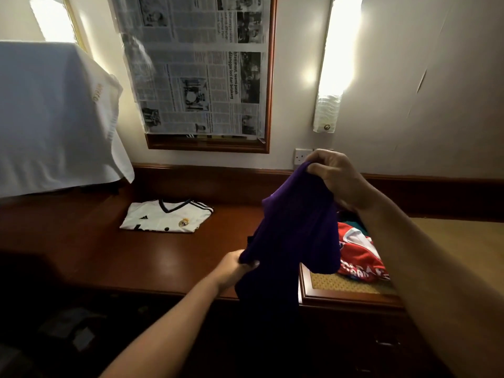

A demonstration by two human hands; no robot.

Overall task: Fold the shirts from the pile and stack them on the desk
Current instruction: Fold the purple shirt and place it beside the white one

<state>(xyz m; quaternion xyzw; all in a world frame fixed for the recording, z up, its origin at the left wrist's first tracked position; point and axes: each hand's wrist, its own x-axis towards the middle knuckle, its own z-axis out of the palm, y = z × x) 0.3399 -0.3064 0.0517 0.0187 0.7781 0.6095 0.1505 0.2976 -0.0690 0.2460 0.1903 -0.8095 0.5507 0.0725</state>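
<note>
Head view: purple shirt (294, 230) held up over the front edge of the desk (109, 249).
Folded white shirt (166, 216) lies flat on the desk, at left. Left hand (233, 268) pinches the purple shirt's lower edge; right hand (336, 178) grips its top, fingers curled. Red shirt (357, 252) of the pile lies at right.

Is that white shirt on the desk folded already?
Yes, folded. The white shirt lies flat on the desk as a neat rectangle, collar up, sleeves tucked away. Both hands are busy with the purple shirt instead.
</note>
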